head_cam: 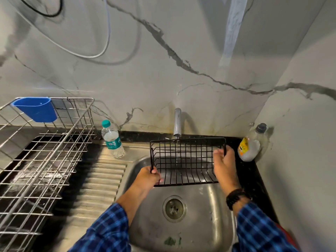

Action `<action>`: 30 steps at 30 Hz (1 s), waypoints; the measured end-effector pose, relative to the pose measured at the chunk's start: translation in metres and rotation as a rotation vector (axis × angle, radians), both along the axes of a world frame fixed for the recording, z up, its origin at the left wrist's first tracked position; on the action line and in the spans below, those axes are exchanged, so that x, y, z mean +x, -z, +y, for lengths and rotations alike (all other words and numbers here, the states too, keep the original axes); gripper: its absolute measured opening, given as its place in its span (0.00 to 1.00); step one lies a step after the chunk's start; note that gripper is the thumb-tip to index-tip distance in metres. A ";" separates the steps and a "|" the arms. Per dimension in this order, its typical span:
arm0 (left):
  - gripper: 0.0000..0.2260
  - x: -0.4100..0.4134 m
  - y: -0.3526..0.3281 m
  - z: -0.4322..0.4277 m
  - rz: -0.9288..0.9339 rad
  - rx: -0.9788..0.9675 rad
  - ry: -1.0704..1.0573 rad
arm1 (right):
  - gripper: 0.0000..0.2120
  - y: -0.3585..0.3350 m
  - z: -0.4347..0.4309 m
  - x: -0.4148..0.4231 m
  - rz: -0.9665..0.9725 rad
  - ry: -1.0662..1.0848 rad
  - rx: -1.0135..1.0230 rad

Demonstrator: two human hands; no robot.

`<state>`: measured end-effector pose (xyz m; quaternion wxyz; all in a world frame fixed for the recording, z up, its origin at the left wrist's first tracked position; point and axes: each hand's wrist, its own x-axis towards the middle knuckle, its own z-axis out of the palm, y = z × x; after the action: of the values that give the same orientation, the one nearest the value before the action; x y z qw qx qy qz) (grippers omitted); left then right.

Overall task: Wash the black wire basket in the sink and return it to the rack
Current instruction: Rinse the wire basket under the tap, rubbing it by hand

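The basket (185, 160) is gripped at both ends by the left hand (148, 177) and right hand (224, 160), so tap (177, 122) water runs through it.

Two hands are showing, the left hand (148, 177) and the right hand (224, 160), and one black wire basket (185, 160) is being held between them. One sink (209, 224) is lying below, with one drain (174, 209) and one tap (177, 122). Two bottles are standing beside it: one water bottle (112, 139) and one soap bottle (251, 144). One metal rack (45, 160) is sitting at the left, carrying one blue cup (37, 109). One dark wristband (235, 197) is circling the right wrist.
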<state>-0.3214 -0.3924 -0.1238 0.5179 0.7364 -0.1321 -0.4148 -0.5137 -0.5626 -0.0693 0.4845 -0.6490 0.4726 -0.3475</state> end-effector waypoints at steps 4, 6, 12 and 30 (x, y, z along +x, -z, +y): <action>0.19 -0.001 0.003 -0.009 0.085 0.019 -0.018 | 0.33 -0.002 0.001 0.001 0.125 -0.049 -0.060; 0.19 -0.001 0.006 -0.006 0.100 0.034 -0.030 | 0.29 -0.002 0.003 -0.001 0.121 -0.067 -0.063; 0.20 0.005 0.022 0.010 0.033 0.036 -0.073 | 0.11 0.002 0.009 -0.007 0.140 -0.071 -0.065; 0.26 -0.008 0.026 0.023 -0.089 -0.226 -0.083 | 0.17 0.040 0.030 -0.042 -0.056 0.020 0.023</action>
<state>-0.3297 -0.3699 -0.1502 0.6080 0.6958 -0.1704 -0.3425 -0.5561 -0.5325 -0.1092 0.5015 -0.6287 0.4693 -0.3647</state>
